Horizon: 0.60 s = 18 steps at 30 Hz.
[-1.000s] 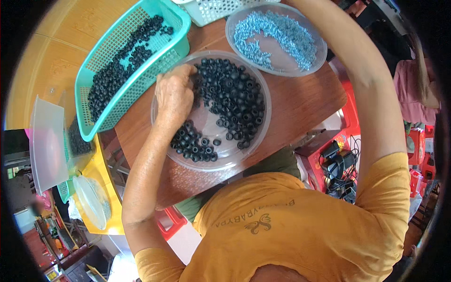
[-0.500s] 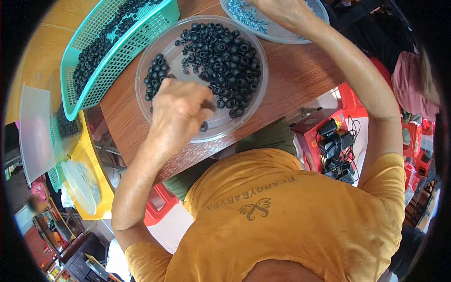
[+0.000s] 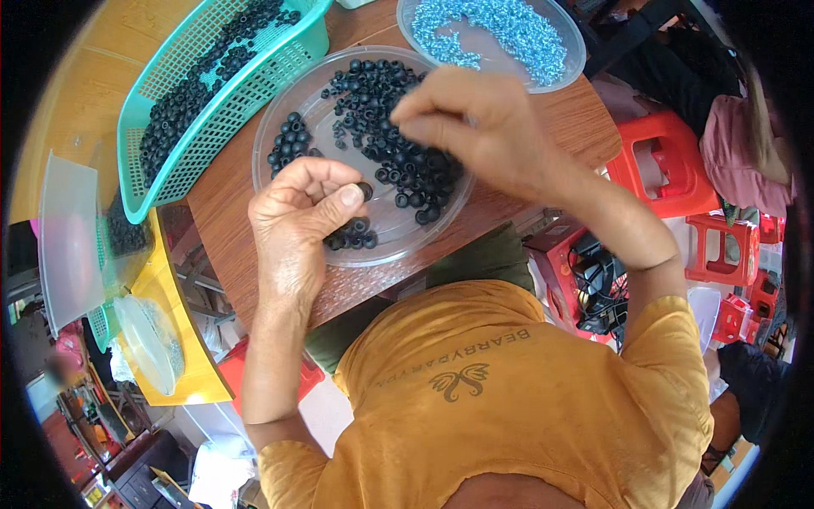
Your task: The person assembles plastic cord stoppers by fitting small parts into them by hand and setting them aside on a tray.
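Observation:
My left hand (image 3: 295, 216) pinches a small round black bead (image 3: 365, 191) between thumb and finger, over the near left part of a shallow clear round tray (image 3: 398, 248). Loose black beads (image 3: 365, 106) lie in that tray, a large heap at the middle and right and smaller groups at the left and near side. Over the heap's right side, my right hand (image 3: 487, 127) has thumb and fingers closed together; whatever is between them cannot be made out. Some beads are hidden beneath this hand.
A teal perforated basket (image 3: 216, 136) of black beads stands at the far left. Beyond the tray, a second clear round tray (image 3: 578, 64) holds shiny blue bits. All rest on a brown wooden tabletop (image 3: 219, 229). Red stools (image 3: 678, 191) and black cables (image 3: 593, 284) are at right below.
My right hand has come back from the blue bits to above the black beads. My left hand has turned, and the pinched bead now shows. Several beads show beside its wrist.

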Tool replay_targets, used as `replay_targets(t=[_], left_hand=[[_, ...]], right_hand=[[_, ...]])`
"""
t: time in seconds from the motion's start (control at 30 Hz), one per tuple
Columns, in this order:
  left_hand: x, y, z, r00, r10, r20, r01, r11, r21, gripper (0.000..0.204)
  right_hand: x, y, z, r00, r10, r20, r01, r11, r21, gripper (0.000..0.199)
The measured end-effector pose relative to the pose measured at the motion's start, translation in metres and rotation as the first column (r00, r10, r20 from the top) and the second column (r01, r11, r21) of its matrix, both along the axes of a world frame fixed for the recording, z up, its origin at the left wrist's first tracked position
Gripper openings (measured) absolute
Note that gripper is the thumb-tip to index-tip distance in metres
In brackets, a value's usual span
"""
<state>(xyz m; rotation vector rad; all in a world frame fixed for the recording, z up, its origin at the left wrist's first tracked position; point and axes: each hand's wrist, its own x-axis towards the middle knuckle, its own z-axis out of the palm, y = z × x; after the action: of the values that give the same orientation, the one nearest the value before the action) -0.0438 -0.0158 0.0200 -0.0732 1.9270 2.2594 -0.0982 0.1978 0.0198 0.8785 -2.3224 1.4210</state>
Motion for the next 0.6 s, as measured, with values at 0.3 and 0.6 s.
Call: replay_targets(t=[0.3,0.6], left_hand=[[0.017,0.011,-0.015,0.987,0.073,0.146,-0.144,0.809,0.570,0.014],[0.024,0.014,-0.020,0.976,0.149,0.158,-0.210,0.831,0.515,0.016]], right_hand=[[0.034,-0.038,-0.004,0.991,0.059,-0.121,-0.076,0.987,-0.141,0.011],[0.039,-0.037,-0.006,0.979,0.007,-0.205,-0.038,0.988,-0.148,0.015]])
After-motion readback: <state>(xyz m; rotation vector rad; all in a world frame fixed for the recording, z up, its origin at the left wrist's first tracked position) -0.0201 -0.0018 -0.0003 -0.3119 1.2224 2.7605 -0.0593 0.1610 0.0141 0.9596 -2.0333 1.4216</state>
